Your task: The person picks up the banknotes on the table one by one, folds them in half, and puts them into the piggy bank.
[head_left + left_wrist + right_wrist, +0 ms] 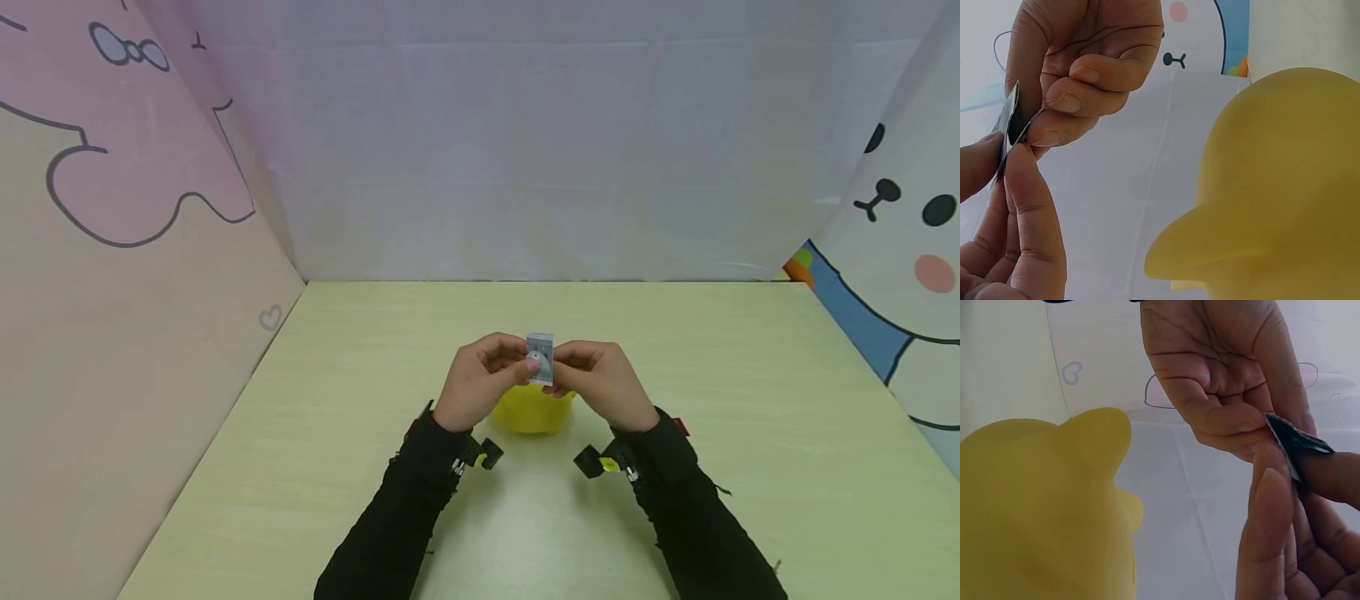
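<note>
A small folded banknote (542,346), grey-green with a printed pattern, is held between both hands above the table. My left hand (483,379) pinches its left side between thumb and fingers. At the opposite side, my right hand (603,379) pinches it with thumb and fingertips. The wrist views show the folded note (1010,119) edge-on, its layers spread apart in a V. Just below and behind the hands, as seen from the head, a yellow rounded figure (532,412) stands on the table. Its beak-like projection (1179,250) shows in the left wrist view; the hands partly cover it.
The pale yellow-green table (360,350) spreads around the hands. A white cloth (525,167) hangs along its back edge. Panels with cartoon prints stand at the left (112,333) and right (900,250).
</note>
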A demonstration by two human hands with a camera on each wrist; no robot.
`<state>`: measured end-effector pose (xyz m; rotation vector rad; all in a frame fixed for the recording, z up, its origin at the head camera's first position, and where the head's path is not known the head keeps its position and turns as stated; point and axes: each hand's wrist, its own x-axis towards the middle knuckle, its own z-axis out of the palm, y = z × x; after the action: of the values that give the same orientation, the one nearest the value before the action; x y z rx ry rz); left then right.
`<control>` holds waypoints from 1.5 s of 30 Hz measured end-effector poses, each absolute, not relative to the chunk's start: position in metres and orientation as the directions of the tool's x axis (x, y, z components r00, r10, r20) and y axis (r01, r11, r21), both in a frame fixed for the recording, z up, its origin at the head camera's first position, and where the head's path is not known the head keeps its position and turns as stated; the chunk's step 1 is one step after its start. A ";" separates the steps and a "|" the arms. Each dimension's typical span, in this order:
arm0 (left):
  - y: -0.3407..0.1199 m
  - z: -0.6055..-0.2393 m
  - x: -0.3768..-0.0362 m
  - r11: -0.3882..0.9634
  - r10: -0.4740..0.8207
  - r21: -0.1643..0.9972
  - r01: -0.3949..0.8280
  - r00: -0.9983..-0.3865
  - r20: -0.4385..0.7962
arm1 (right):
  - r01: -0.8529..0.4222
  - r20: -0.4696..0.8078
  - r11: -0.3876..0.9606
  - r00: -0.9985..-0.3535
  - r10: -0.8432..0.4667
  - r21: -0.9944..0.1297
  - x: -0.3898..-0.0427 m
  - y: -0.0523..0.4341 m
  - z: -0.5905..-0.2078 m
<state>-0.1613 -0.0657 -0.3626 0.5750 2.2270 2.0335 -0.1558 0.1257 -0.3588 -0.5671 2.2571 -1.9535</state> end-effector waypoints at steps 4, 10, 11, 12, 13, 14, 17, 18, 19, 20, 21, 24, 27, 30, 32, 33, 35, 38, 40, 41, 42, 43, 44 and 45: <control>-0.066 -0.363 -0.161 0.049 0.319 0.973 0.227 -0.926 0.200 | -0.212 0.162 0.111 -0.923 -0.350 -0.971 -0.156 0.128 -0.358; -0.065 -0.363 -0.162 0.038 0.314 0.972 0.230 -0.927 0.207 | -0.240 0.195 0.113 -0.930 -0.311 -0.964 -0.157 0.131 -0.357; -0.065 -0.362 -0.162 0.037 0.313 0.973 0.226 -0.928 0.204 | -0.245 0.202 0.108 -0.930 -0.306 -0.964 -0.157 0.131 -0.357; -0.065 -0.362 -0.161 0.035 0.312 0.975 0.221 -0.929 0.199 | -0.248 0.208 0.101 -0.930 -0.304 -0.964 -0.157 0.131 -0.357; -0.064 -0.362 -0.161 0.033 0.311 0.976 0.215 -0.930 0.194 | -0.250 0.212 0.093 -0.929 -0.303 -0.964 -0.157 0.131 -0.356; -0.064 -0.361 -0.161 0.032 0.310 0.977 0.211 -0.931 0.191 | -0.252 0.216 0.085 -0.928 -0.303 -0.964 -0.156 0.131 -0.356; -0.064 -0.359 -0.160 0.035 0.307 0.979 0.201 -0.934 0.181 | -0.254 0.221 0.076 -0.928 -0.301 -0.964 -0.156 0.131 -0.356; -0.064 -0.356 -0.158 0.037 0.306 0.979 0.202 -0.935 0.181 | -0.253 0.220 0.073 -0.928 -0.300 -0.965 -0.156 0.130 -0.356; -0.064 -0.353 -0.157 0.041 0.305 0.979 0.202 -0.935 0.180 | -0.250 0.218 0.075 -0.930 -0.297 -0.965 -0.156 0.130 -0.356; -0.064 -0.350 -0.155 0.045 0.304 0.978 0.202 -0.936 0.179 | -0.246 0.213 0.078 -0.932 -0.294 -0.966 -0.156 0.130 -0.356; -0.064 -0.347 -0.154 0.050 0.303 0.978 0.201 -0.936 0.177 | -0.241 0.208 0.082 -0.934 -0.290 -0.967 -0.156 0.130 -0.356; -0.064 -0.339 -0.149 0.059 0.303 0.977 0.204 -0.936 0.178 | -0.232 0.198 0.091 -0.939 -0.282 -0.968 -0.155 0.129 -0.356; -0.064 -0.337 -0.147 0.059 0.306 0.976 0.209 -0.935 0.182 | -0.233 0.199 0.089 -0.938 -0.284 -0.968 -0.155 0.129 -0.356; -0.064 -0.338 -0.147 0.047 0.309 0.974 0.223 -0.930 0.199 | -0.240 0.208 0.079 -0.934 -0.289 -0.968 -0.154 0.128 -0.357; -0.064 -0.344 -0.150 0.042 0.310 0.973 0.226 -0.929 0.203 | -0.245 0.214 0.073 -0.932 -0.291 -0.967 -0.154 0.128 -0.358; -0.064 -0.347 -0.152 0.039 0.310 0.973 0.227 -0.929 0.204 | -0.246 0.216 0.070 -0.932 -0.292 -0.967 -0.154 0.128 -0.358; -0.064 -0.353 -0.155 0.039 0.310 0.973 0.229 -0.928 0.206 | -0.250 0.220 0.068 -0.931 -0.292 -0.966 -0.154 0.128 -0.359; -0.064 -0.361 -0.160 0.045 0.308 0.973 0.227 -0.929 0.203 | -0.249 0.219 0.071 -0.932 -0.287 -0.966 -0.154 0.127 -0.359; -0.064 -0.362 -0.160 0.044 0.309 0.972 0.232 -0.928 0.207 | -0.247 0.217 0.076 -0.934 -0.283 -0.966 -0.154 0.126 -0.360; -0.064 -0.363 -0.161 0.044 0.309 0.971 0.234 -0.928 0.209 | -0.246 0.216 0.078 -0.935 -0.281 -0.966 -0.154 0.126 -0.360; -0.064 -0.363 -0.161 0.041 0.311 0.970 0.239 -0.926 0.215 | -0.245 0.214 0.079 -0.936 -0.278 -0.966 -0.154 0.126 -0.360; -0.064 -0.363 -0.160 0.037 0.311 0.969 0.243 -0.925 0.219 | -0.244 0.213 0.080 -0.937 -0.277 -0.967 -0.154 0.126 -0.360; -0.064 -0.363 -0.160 0.034 0.312 0.969 0.246 -0.923 0.224 | -0.243 0.213 0.080 -0.937 -0.276 -0.967 -0.154 0.125 -0.359; -0.064 -0.363 -0.160 0.031 0.313 0.968 0.249 -0.922 0.228 | -0.243 0.212 0.084 -0.938 -0.275 -0.966 -0.154 0.125 -0.359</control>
<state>-0.1604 -0.0644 -0.3632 0.6061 2.2205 2.0678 -0.1536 0.1252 -0.3593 -0.5489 2.2952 -2.0371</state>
